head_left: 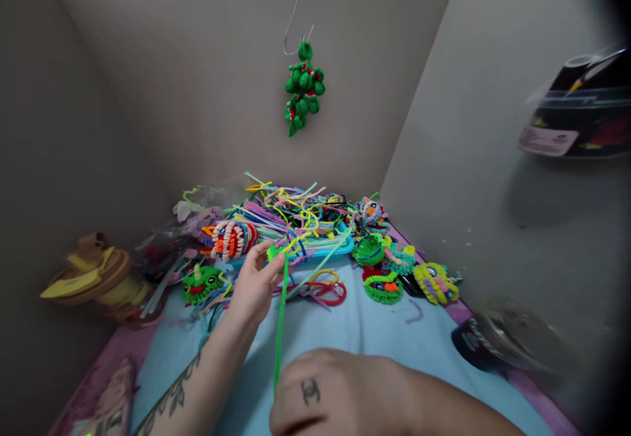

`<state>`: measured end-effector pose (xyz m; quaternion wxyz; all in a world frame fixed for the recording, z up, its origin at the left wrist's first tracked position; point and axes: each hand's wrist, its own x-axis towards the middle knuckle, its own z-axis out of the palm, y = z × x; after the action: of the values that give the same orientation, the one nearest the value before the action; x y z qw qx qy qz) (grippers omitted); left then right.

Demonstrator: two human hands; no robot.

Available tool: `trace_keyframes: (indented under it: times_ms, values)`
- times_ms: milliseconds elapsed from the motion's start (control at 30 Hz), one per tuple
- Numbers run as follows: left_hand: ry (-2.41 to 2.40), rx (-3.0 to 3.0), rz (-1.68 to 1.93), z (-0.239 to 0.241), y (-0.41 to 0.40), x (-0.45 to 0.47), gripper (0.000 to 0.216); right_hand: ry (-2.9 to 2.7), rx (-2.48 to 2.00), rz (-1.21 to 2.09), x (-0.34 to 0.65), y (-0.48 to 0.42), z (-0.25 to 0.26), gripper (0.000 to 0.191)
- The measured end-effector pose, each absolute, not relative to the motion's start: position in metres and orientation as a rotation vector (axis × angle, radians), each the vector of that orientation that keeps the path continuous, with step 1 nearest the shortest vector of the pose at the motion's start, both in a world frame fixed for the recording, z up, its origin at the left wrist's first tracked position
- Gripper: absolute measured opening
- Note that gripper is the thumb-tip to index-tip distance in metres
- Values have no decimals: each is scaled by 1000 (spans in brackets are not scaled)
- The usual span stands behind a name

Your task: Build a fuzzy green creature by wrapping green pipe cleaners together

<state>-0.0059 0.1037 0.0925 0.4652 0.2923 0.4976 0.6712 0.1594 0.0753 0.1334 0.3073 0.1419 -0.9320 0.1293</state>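
Between thumb and fingers, my left hand (257,279) pinches a small bright green fuzzy piece in front of the blue tray. From it a green pipe cleaner (281,321) runs down, nearly straight, to my right hand (340,393) close to the camera. The right hand's fingers are curled and turned from view, with the lower end of the pipe cleaner disappearing behind them. Just beyond the left hand lie red-handled scissors (335,293) and a yellow-handled pair (323,277) on the light blue cloth (340,331).
A blue tray (325,252) heaped with coloured pipe cleaners (296,216) stands at the back. Finished fuzzy figures, including a green one (202,283) and a yellow one (436,283), lie either side. A green cluster (304,87) hangs on the back panel. A jar (507,337) stands right.
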Motion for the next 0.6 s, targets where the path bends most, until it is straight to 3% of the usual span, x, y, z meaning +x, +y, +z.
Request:
trace_keyframes:
  times_ms: [100, 200, 333, 600]
  values:
    - [1283, 818, 1669, 93, 103, -9, 49, -2486, 443, 585, 173, 80, 151, 27]
    - [1375, 1061, 1637, 96, 98, -3, 46, -2389, 80, 658, 180, 99, 149, 22]
    - [1430, 1295, 1554, 100, 92, 7, 42, -2075, -463, 344, 174, 125, 124, 22]
    - [1393, 1428, 1517, 87, 90, 13, 43, -2105, -716, 11, 160, 131, 94, 14]
